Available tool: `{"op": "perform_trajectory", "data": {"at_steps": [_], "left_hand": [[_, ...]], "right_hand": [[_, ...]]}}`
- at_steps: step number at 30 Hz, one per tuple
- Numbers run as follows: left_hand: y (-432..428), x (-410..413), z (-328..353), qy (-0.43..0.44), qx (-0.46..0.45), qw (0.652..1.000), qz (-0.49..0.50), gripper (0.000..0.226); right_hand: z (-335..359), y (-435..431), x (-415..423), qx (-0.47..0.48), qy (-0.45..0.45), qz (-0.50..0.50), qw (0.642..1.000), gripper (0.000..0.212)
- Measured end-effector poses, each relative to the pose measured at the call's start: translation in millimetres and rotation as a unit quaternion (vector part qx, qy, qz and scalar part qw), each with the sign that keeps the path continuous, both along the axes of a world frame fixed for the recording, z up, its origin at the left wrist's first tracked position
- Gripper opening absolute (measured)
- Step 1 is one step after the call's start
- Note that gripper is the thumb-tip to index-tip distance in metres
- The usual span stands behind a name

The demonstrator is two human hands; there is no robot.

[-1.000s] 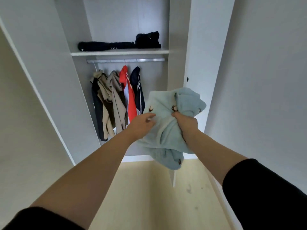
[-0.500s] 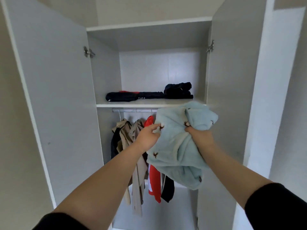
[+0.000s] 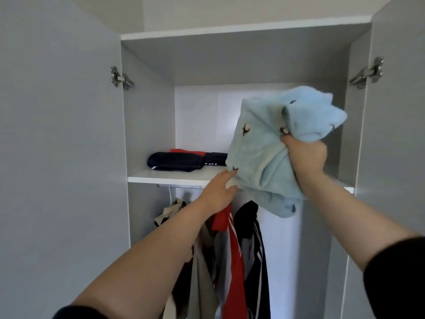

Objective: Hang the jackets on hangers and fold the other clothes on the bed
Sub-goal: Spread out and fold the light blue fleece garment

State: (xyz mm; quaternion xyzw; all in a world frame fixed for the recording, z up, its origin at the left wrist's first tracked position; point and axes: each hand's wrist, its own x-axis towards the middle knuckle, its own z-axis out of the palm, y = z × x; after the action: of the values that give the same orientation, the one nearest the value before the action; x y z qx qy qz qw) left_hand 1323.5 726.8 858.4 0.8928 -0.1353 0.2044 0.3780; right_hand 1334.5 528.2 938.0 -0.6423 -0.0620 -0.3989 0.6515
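Left hand (image 3: pixel 219 191) lies with fingers straight, tips touching the lower left edge of the light blue garment (image 3: pixel 259 148). Right hand (image 3: pixel 304 155) grips the bunched cloth in a fist and carries it. I see the bundle hanging roughly upright, taller than wide, in front of the upper shelf (image 3: pixel 174 176) and just above its lip, so I judge the coming move goes forward, right hand leading. On that shelf a dark folded pile (image 3: pixel 184 161) sits at the left; whatever lies right of it is hidden by the bundle. Below, jackets (image 3: pixel 232 249) hang from the rail (image 3: pixel 184 186).
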Motion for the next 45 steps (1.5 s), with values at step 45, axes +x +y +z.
{"op": "perform_trajectory", "data": {"at_steps": [45], "left_hand": [[94,294,63,-0.025,0.137,0.981,-0.137,0.049]], "right_hand": [[-49,116,259,0.003,0.283,0.202,0.938,0.047]]}}
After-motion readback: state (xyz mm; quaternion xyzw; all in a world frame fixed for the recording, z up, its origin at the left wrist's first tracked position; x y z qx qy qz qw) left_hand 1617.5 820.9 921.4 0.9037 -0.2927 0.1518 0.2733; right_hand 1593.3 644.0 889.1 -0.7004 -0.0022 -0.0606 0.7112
